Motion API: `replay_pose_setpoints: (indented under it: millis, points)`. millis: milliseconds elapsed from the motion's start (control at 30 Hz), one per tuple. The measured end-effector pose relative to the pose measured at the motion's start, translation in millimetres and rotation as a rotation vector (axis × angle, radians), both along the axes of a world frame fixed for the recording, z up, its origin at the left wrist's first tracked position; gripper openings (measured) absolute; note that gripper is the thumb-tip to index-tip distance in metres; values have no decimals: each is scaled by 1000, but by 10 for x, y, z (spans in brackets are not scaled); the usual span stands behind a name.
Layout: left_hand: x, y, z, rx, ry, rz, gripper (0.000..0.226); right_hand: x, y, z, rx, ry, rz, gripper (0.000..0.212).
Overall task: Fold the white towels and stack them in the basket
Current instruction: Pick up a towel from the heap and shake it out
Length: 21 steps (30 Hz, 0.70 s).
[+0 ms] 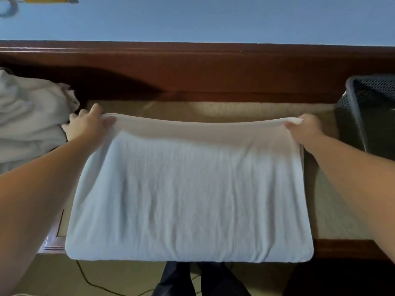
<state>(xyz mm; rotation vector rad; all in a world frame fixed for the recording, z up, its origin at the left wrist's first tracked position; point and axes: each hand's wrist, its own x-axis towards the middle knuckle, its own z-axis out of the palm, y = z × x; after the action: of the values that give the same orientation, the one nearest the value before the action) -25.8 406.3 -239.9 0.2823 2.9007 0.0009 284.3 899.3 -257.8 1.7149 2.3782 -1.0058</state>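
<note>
A white towel (190, 193) lies spread across the desk in front of me, its near edge hanging over the desk's front. My left hand (89, 124) pinches the towel's far left corner. At the far right corner my right hand (307, 130) pinches the cloth, and the far edge is lifted a little off the surface between the two hands. A dark mesh basket (367, 107) stands at the right edge of the desk, just beyond my right hand; its inside is dark and I cannot tell what it holds.
A heap of crumpled white towels (30, 118) lies at the left, touching my left hand. The wooden desk (213, 71) has a tan inset top and a raised back rail against a blue wall. A black cable (89, 280) runs on the floor below.
</note>
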Motion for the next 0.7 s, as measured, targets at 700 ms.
replay_pose_setpoints:
  millis: [700]
  points:
    - [-848,681,-746,17,-44,229,52,-788,660,-758,67,179,-119,39]
